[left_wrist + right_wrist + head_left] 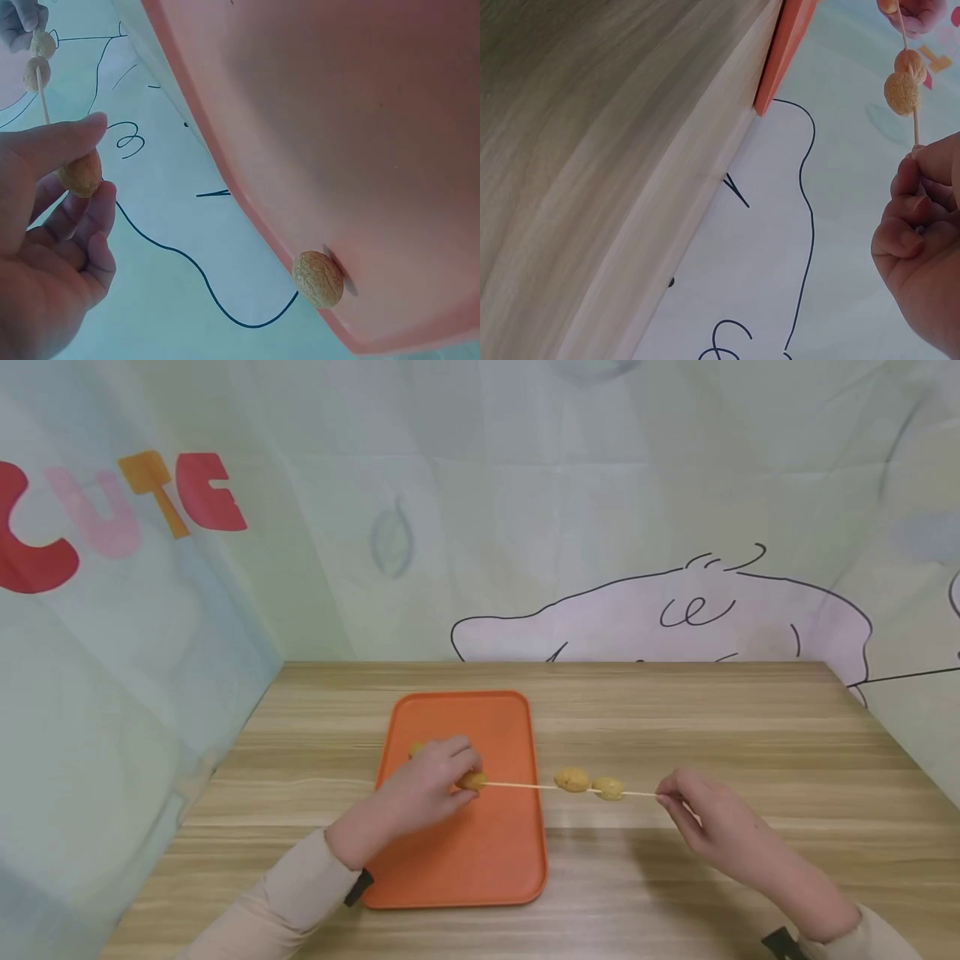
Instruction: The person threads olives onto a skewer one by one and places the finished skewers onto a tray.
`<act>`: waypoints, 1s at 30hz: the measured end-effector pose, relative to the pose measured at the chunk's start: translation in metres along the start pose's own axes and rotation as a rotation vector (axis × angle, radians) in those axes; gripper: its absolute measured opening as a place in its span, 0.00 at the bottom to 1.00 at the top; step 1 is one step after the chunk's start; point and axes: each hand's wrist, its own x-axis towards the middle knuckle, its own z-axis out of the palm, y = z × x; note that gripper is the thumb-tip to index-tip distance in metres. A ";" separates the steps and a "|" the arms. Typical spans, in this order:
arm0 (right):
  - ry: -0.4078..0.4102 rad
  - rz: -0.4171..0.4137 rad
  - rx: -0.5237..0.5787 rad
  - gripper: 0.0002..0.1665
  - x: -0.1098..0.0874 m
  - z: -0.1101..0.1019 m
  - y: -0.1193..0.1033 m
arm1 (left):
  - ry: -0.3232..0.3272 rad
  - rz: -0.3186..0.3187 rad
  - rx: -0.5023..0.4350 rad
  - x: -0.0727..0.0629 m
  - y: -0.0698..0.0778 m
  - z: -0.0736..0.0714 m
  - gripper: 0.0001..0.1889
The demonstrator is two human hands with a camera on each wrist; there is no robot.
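Above the tray, my left hand (427,783) pinches a small wrinkled yellow-brown ball (81,174), like a baby potato, between thumb and fingers. A thin wooden skewer (517,786) runs level from that ball to the right; whether its tip is inside is hidden by the thumb. Two similar balls, a browner one (572,779) and a yellower one (608,788), sit on the skewer close together. My right hand (720,827) pinches the skewer's right end between thumb and fingertips. Another ball (319,279) lies in the orange tray (465,868), partly behind my left hand in the head view.
The tray lies on a wood-grain table (675,718), left of the middle. Behind the table hangs a printed cloth (525,527) with cartoon line drawings and coloured letters. The table's far edge meets this cloth.
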 end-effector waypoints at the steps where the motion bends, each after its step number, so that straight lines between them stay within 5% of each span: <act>1: -0.002 0.000 -0.002 0.24 0.000 0.000 0.000 | -0.002 0.002 0.004 0.000 0.001 0.000 0.13; 20: -0.002 -0.016 -0.025 0.25 0.001 -0.002 -0.003 | -0.032 0.018 0.023 0.003 0.010 0.002 0.11; 30: 0.001 -0.017 -0.032 0.25 0.003 -0.002 -0.006 | -0.075 -0.025 0.023 0.004 0.013 0.003 0.09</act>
